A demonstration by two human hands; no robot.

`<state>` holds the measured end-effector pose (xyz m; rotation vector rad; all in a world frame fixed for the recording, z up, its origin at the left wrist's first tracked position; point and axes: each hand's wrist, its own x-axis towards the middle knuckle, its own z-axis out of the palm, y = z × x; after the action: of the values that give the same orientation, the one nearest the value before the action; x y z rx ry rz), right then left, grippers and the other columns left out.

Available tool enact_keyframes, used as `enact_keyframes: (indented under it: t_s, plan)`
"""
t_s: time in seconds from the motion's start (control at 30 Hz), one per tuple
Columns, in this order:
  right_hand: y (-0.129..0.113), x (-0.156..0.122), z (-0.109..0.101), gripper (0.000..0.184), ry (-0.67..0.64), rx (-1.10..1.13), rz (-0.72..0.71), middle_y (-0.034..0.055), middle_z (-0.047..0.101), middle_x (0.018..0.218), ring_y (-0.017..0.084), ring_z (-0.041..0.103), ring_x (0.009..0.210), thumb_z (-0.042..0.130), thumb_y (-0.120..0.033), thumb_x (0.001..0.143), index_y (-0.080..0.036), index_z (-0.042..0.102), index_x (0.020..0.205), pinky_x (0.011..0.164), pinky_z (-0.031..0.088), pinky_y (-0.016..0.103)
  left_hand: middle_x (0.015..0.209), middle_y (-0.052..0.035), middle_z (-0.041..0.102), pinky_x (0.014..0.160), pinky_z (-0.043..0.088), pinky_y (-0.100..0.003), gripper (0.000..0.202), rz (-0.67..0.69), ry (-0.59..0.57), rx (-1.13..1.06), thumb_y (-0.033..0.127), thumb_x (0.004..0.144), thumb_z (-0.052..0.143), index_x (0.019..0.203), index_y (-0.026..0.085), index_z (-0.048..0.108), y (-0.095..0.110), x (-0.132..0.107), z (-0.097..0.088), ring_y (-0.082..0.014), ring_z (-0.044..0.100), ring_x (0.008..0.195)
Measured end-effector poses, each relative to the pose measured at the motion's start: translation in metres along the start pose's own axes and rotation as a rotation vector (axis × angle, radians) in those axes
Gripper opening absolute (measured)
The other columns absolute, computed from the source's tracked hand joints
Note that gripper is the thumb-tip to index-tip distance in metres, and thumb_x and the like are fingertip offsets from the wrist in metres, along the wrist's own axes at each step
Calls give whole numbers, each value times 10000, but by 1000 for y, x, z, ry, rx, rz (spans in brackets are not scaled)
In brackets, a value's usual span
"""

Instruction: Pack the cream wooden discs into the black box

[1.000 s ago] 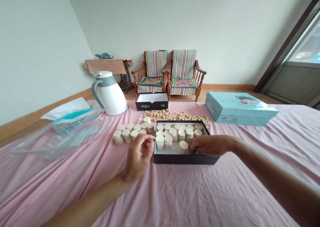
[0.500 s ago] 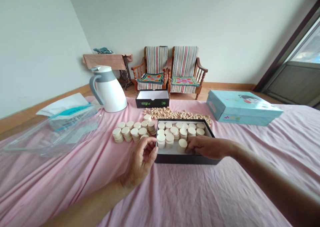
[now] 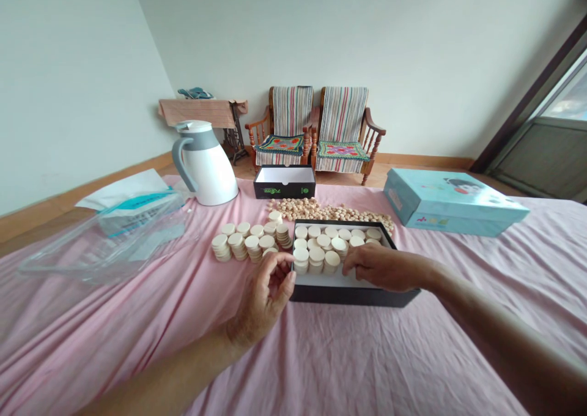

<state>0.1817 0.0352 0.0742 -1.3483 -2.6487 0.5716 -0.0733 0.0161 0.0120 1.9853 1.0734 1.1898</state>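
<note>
Disc stack (image 3: 331, 263) shifted left inside your black box (image 3: 353, 296); front row now three | your right hand (image 3: 373, 268) beside it, fingers curled, pinch unclear | left hand (image 3: 262, 290) loosely spread at box's edge

Left: a white jug (image 3: 213, 177) with grey handle; nearer, a clear plastic container (image 3: 55, 263) overlapping a blue-and-white packet (image 3: 140, 203) in view. Far: two wooden armchairs (image 3: 293, 111), striped covers, right of a cloth-draped stand (image 3: 197, 114). Right: a pale-blue box (image 3: 435, 199), its lid printed.
</note>
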Motion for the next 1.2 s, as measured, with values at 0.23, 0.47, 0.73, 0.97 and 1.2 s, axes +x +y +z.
enact_keyframes:
  t_s: [0.23, 0.47, 0.73, 0.97, 1.2]
  plan:
    - [2, 29, -5, 510, 278, -60, -73, 84, 689, 1034, 180, 587, 964, 373, 22, 715, -173, 698, 1057, 891, 419, 317, 844, -20, 551, 686, 477, -250, 188, 22, -4, 32, 268, 895, 496, 1066, 193, 518, 1, 0, -2, -134, 552, 747]
    - [2, 34, 7, 552, 249, -184, -151, 64, 643, 1186, 208, 505, 1055, 414, 20, 749, -232, 632, 1189, 945, 358, 399, 851, -18, 554, 683, 472, -245, 190, 32, -8, 51, 260, 896, 494, 1069, 186, 517, 1, 0, -2, -127, 553, 736]
    - [8, 23, 3, 538, 319, -190, -81, 65, 680, 1077, 197, 548, 1004, 399, 44, 707, -206, 685, 1087, 913, 396, 373, 833, -10, 546, 668, 461, -240, 176, 72, 1, 27, 247, 894, 499, 1058, 184, 520, 1, 2, -2, -121, 549, 724]
    - [12, 9, 2, 393, 351, -187, -68, 48, 701, 859, 187, 577, 888, 409, 15, 737, -209, 729, 780, 852, 431, 348, 831, -12, 543, 668, 461, -238, 182, 80, 1, 19, 240, 893, 502, 1066, 184, 518, -1, 1, -2, -120, 542, 722]
    - [16, 9, 5, 353, 351, -203, -28, 52, 699, 870, 193, 578, 915, 426, -8, 758, -205, 718, 779, 862, 416, 344, 833, -10, 548, 666, 458, -231, 181, 79, 6, 31, 241, 893, 504, 1064, 186, 527, -1, 1, -2, -116, 542, 717]
